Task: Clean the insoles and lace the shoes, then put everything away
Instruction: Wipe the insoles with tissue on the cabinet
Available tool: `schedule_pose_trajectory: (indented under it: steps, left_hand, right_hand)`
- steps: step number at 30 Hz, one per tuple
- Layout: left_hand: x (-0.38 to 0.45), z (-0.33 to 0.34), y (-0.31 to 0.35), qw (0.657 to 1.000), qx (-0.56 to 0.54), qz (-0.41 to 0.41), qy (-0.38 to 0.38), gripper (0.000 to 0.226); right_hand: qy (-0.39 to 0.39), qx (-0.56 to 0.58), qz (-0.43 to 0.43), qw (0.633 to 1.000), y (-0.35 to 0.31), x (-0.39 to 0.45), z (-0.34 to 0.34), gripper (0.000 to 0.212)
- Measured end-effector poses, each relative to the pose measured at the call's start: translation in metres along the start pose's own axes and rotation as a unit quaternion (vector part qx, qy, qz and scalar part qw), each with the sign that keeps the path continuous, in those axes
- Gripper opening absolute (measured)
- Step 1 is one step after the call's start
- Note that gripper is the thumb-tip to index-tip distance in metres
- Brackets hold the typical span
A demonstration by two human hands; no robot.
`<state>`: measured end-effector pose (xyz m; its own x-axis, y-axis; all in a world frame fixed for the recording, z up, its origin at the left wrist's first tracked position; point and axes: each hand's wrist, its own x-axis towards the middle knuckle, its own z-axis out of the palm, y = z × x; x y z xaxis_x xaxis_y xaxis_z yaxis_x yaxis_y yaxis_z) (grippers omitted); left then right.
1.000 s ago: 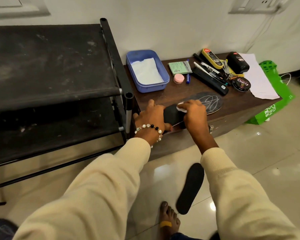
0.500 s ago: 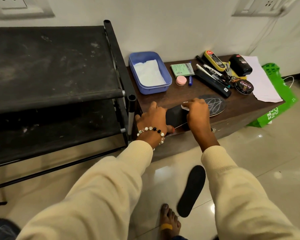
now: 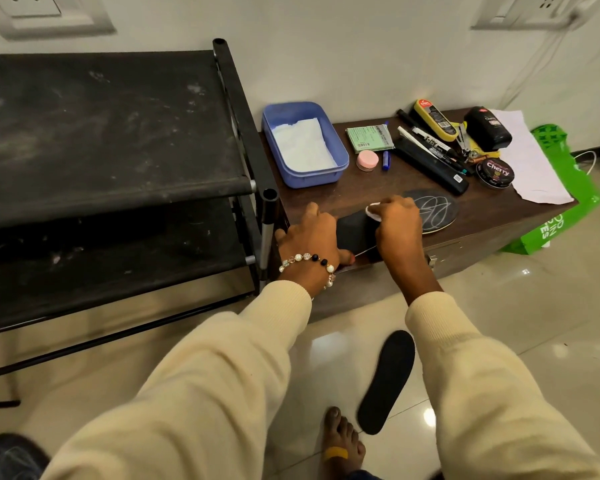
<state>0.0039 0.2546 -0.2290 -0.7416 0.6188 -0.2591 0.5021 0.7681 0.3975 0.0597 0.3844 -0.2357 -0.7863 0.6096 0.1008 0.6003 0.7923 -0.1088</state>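
The insole (image 3: 433,211) on the dark brown counter (image 3: 343,199) is black with a thin white looping line drawing; a second insole (image 3: 387,381) on the glossy beige floor (image 3: 534,323) is plain black. The tub (image 3: 303,143) is light blue with white paper inside. The small jar (image 3: 367,160) is pink, the bag (image 3: 565,202) bright green with white lettering, the sleeves (image 3: 222,375) cream, the rack (image 3: 111,133) dusty black.

The setting was a home interior, probably an entryway. A black shoe rack (image 3: 118,140) stood against a white wall; just right of it a low wooden cabinet (image 3: 371,199) carried a shoe polish tin (image 3: 495,172).
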Motion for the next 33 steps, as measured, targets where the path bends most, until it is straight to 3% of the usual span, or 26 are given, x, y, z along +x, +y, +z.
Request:
schedule_pose_trajectory:
  steps: [3, 11, 14, 16, 18, 19, 22, 24, 27, 30, 33]
  left_hand:
    - [0.000, 0.000, 0.000, 1.000, -0.001, -0.002, -0.001, 0.063]
    - [-0.001, 0.000, 0.001, 1.000, -0.017, -0.005, 0.005, 0.062]
    - [-0.001, 0.000, 0.002, 1.000, -0.010, -0.005, 0.000, 0.063]
    - [-0.001, -0.001, 0.003, 1.000, -0.008, -0.009, -0.003, 0.063]
    - [-0.001, -0.001, 0.003, 1.000, -0.007, -0.010, -0.006, 0.063]
    - [-0.002, -0.001, 0.003, 1.000, -0.007, -0.009, -0.006, 0.063]
    - [-0.002, -0.001, 0.003, 1.000, -0.010, -0.009, 0.001, 0.061]
    - [-0.001, -0.002, 0.002, 1.000, -0.016, -0.015, 0.005, 0.058]
    - [-0.002, -0.001, 0.002, 1.000, -0.024, -0.019, 0.006, 0.056]
    - [-0.002, -0.002, 0.002, 1.000, -0.021, -0.011, -0.001, 0.059]
    - [-0.004, -0.004, 0.004, 1.000, -0.001, -0.004, -0.008, 0.057]
  right_hand:
    - [-0.007, -0.002, -0.014, 1.000, -0.008, -0.005, 0.002, 0.034]
    - [-0.134, 0.129, -0.218, 0.958, 0.014, -0.015, -0.029, 0.042]
    - [-0.138, 0.148, -0.116, 0.972, 0.032, -0.014, -0.042, 0.035]
    - [-0.056, 0.197, 0.011, 0.979, 0.034, -0.011, -0.041, 0.028]
    - [0.017, 0.215, 0.062, 0.974, 0.023, -0.007, -0.036, 0.025]
    - [0.018, 0.196, 0.051, 0.979, 0.017, -0.004, -0.032, 0.026]
    - [-0.088, 0.056, -0.031, 0.994, -0.004, 0.001, -0.019, 0.035]
    - [-0.104, -0.003, -0.106, 0.989, -0.012, -0.003, -0.011, 0.040]
    - [-0.088, 0.026, -0.188, 0.978, -0.004, -0.016, -0.006, 0.040]
    - [-0.106, 0.078, -0.217, 0.967, 0.012, -0.027, -0.019, 0.036]
    - [-0.134, 0.035, -0.232, 0.963, 0.032, -0.028, -0.037, 0.038]
